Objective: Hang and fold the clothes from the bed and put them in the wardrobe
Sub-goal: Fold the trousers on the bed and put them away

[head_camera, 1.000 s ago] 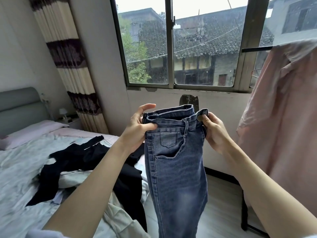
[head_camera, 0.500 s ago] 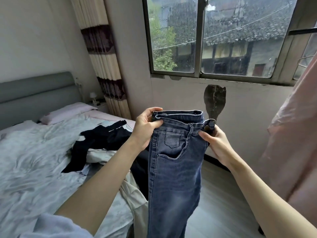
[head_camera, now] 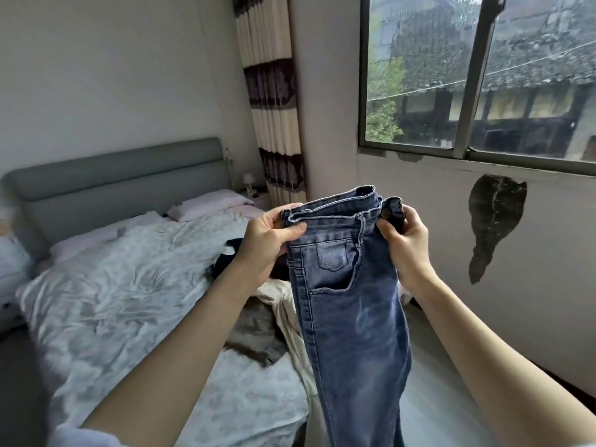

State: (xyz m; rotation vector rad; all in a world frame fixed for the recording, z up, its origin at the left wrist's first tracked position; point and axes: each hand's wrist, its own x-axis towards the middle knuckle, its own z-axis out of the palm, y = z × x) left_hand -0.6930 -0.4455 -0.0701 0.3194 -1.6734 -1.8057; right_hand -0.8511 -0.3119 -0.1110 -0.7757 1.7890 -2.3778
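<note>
1. The bed [head_camera: 135,295] lies to your left, its rumpled pale cover carrying a heap of dark and cream clothes [head_camera: 258,304] near the edge.
2. The blue jeans [head_camera: 348,311] hang in mid-air before you, above the bedside, legs trailing down.
3. Both your forearms reach forward and up, wrists bent inward.
4. Your left hand [head_camera: 267,243] grasps the waistband's left end, thumb pressed over the front.
5. Your right hand [head_camera: 403,240] pinches the buttoned end, fingers curled round it.
</note>
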